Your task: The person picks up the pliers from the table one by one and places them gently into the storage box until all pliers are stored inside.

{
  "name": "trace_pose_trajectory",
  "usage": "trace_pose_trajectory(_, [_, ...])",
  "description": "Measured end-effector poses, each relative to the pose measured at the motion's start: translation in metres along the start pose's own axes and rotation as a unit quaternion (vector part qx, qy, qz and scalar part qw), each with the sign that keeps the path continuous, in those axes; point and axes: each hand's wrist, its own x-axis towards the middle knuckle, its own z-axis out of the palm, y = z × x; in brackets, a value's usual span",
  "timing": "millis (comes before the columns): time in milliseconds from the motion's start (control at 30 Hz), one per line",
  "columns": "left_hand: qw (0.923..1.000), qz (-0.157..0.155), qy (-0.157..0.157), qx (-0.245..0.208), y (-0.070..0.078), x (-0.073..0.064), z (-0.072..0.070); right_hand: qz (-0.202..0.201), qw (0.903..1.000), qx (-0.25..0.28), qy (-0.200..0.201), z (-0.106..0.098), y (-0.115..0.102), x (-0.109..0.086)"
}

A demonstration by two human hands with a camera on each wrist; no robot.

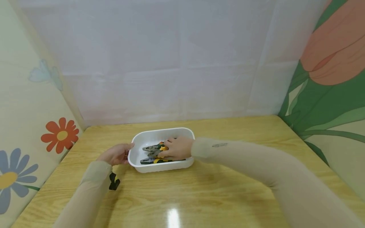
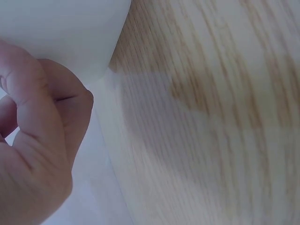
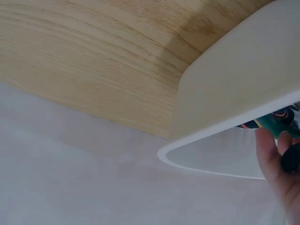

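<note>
A white plastic tray (image 1: 162, 168) holds several pliers, their metal jaws pointing left. My left hand (image 1: 115, 154) grips the tray's left end, thumb near the rim; in the left wrist view its fingers (image 2: 35, 98) bend against the tray wall. Inside the tray, my right hand (image 1: 180, 148) holds the middle pliers (image 1: 154, 154), which show a yellow-orange handle. Behind them lie green-handled pliers (image 1: 152, 148), and in front lie pliers with yellow and black handles (image 1: 146, 161). In the right wrist view a dark handle end (image 3: 291, 159) shows at the palm; the fingers partly hide the handles.
The tray stands on a wood-grain table (image 1: 182, 196). A pale cloth backdrop (image 1: 171, 79) hangs behind it, and flower-printed panels (image 1: 328, 110) border both sides. A black strap piece (image 1: 114, 181) hangs at the left wrist.
</note>
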Motion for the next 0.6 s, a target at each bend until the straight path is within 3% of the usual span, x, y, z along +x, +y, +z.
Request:
trace_pose_trajectory(267, [1.0000,0.005,-0.004,0.000,0.000,-0.002,0.000,-0.002,0.9956,0.065,-0.068,-0.008,0.001,0.007])
trace_pose_trajectory(467, [1.0000,0.006,-0.005,-0.004,-0.001,-0.002,-0.001,0.007,0.9929,0.088,-0.081,-0.003,0.003,0.008])
trace_pose_trajectory(600, [0.9999,0.007,-0.011,-0.006,-0.002,-0.001,0.001,0.021,0.9896,0.126,-0.067,0.007,0.006,0.007])
